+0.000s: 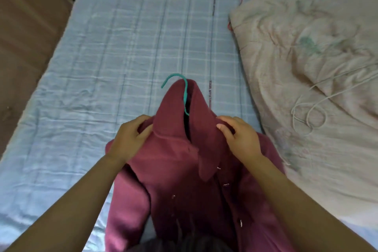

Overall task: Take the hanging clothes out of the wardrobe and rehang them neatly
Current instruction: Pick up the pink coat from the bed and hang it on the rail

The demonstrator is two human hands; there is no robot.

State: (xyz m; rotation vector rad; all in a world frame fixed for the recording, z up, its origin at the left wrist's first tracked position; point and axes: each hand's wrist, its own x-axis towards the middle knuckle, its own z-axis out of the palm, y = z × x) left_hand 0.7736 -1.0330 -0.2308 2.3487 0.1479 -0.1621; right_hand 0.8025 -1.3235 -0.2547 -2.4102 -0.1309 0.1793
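Our left hand (127,136) grips the coat (180,180); our right hand (240,138) seems to grip it too. The hanger (185,93) inside pokes out at 12 o'clock.

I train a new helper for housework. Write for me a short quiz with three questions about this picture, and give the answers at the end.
1. True or false: the hook of the teal hanger sticks out at the neck of the maroon coat.
2. Choose one: what does the left hand grip? A) the coat's fabric beside the collar; B) the hanger's hook; C) a pillow.
3. Fill the gap: the coat lies on a light blue checked ____.

Key: 1 true; 2 A; 3 bedsheet.
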